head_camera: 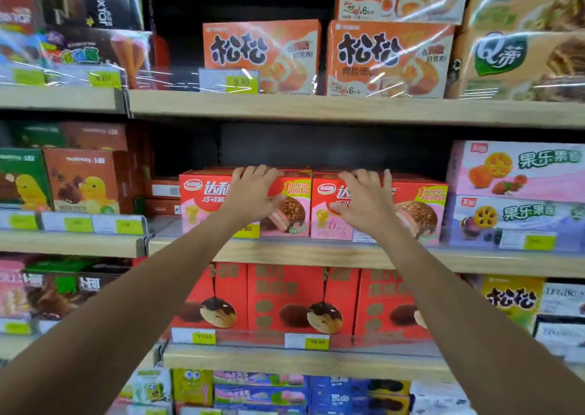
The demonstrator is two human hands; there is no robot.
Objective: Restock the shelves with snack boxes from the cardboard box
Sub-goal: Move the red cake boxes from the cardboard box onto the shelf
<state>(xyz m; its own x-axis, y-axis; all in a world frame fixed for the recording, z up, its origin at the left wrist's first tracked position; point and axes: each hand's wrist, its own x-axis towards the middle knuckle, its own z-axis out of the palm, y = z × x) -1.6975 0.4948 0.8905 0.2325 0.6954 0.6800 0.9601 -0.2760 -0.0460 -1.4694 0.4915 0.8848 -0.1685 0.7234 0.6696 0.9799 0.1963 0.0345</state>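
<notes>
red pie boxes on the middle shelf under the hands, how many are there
2, side by side at the front of the shelf: the left box under the left hand, the right box under the right hand. More may sit hidden behind them.

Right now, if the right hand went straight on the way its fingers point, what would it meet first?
The right hand touches a red box; past its top edge, probably the dark back wall, depth unclear.
</notes>
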